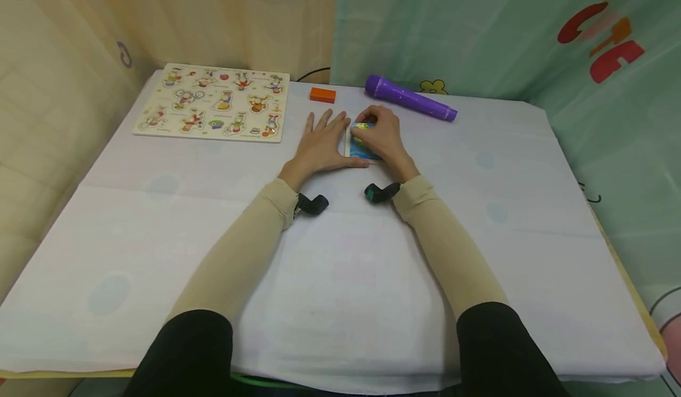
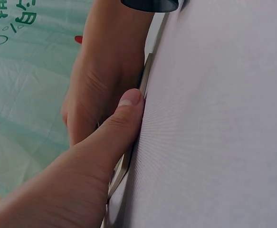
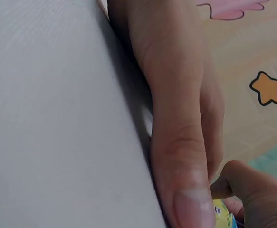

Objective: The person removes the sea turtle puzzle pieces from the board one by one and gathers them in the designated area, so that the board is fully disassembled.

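Observation:
A small blue-and-yellow picture board [image 1: 363, 150] with a pale rim lies on the white table. My left hand [image 1: 321, 146] rests flat along its left side with fingers spread, and the thumb [image 2: 128, 107] lies against the near edge. Over the board, my right hand [image 1: 387, 140] has its fingers bent, thumb and index pinching a small yellow printed piece [image 3: 223, 213] at the picture's surface. Much of the board and piece is hidden under the right hand. The left thumb [image 3: 190, 190] covers the near edge in the right wrist view.
Behind the hands lie an orange block [image 1: 322, 95] and a purple toy microphone [image 1: 412, 98]. A larger cream board [image 1: 210, 104] with printed animal figures sits at the back left. Printed curtains [image 1: 452, 25] hang around the back and sides of the white-covered table [image 1: 340, 302].

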`<state>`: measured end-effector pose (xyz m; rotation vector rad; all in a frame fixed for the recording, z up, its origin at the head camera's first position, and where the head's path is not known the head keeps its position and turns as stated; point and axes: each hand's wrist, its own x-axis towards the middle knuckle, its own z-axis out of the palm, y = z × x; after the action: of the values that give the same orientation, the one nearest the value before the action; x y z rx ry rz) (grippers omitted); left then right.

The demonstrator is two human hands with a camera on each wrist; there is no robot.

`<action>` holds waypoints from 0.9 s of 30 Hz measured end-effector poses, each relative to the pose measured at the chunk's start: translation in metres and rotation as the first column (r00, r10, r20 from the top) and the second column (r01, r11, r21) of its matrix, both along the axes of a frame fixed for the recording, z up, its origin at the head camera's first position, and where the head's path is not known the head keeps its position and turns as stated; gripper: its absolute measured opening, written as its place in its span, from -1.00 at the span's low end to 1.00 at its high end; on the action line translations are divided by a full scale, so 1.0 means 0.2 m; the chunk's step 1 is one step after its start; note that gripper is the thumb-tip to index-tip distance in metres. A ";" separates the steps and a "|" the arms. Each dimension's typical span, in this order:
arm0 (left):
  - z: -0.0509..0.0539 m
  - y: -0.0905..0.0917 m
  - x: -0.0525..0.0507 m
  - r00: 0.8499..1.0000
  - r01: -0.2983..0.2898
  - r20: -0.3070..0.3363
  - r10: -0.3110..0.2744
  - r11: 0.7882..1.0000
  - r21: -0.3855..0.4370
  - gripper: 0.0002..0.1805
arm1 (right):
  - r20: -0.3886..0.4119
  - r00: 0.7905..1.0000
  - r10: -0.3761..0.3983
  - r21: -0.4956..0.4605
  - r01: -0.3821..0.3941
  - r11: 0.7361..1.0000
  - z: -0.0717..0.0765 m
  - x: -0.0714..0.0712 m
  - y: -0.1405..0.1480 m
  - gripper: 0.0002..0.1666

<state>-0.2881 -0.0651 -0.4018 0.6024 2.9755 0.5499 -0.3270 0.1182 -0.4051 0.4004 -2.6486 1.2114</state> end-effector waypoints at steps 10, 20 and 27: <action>0.01 0.00 0.01 1.000 0.000 0.010 0.000 1.000 -0.005 0.35 | 0.075 0.986 0.147 -0.135 -0.136 0.981 0.02 0.01 0.12 -0.77; 0.00 0.00 0.01 1.000 -0.003 0.006 0.003 1.000 0.001 0.33 | 0.045 0.975 0.220 -0.106 -0.214 0.971 0.02 -0.01 0.15 -0.75; 0.00 0.00 0.01 1.000 -0.001 0.008 0.001 1.000 0.010 0.33 | 0.062 0.973 0.223 -0.119 -0.215 0.969 0.02 -0.02 0.16 -0.77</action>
<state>-0.2865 -0.0657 -0.4009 0.5988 2.9676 0.5667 -0.3301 0.1512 -0.4007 0.6550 -2.6380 1.4585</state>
